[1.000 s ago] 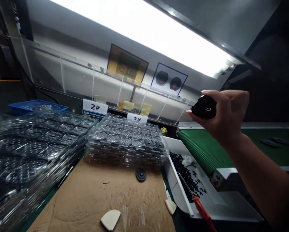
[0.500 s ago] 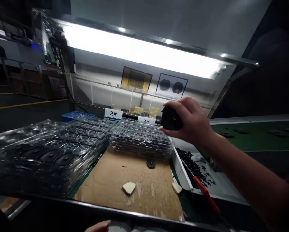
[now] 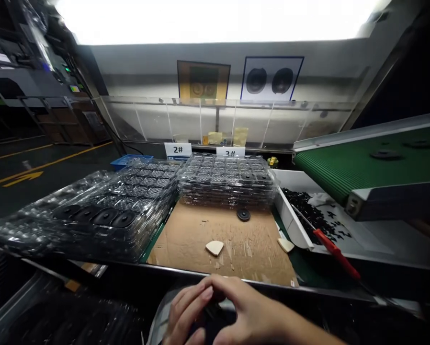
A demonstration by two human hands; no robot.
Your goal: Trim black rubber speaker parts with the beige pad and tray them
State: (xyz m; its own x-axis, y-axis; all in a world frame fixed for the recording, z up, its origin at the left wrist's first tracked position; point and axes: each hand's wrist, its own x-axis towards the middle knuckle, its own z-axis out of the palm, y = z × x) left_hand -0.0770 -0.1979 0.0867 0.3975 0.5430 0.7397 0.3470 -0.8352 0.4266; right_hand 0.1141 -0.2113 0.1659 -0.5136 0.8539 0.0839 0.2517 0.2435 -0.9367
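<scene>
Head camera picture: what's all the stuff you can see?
Tray stacks: 2, clear, back middle and left.
Cardboard: 1, brown, front of the trays.
Disc: 1, black, on the cardboard.
Chips: 2, cream, one on the cardboard, one beside it.
Bin: 1, white, right, full of black bits.
Screwdriver: 1, red handle, in the bin.
Belt: 1, green, far right.
Signs: 2, white, behind the trays.
Crate: 1, blue, behind the left stack.
Right hand: 1, bottom middle, closed on a black thing.
</scene>
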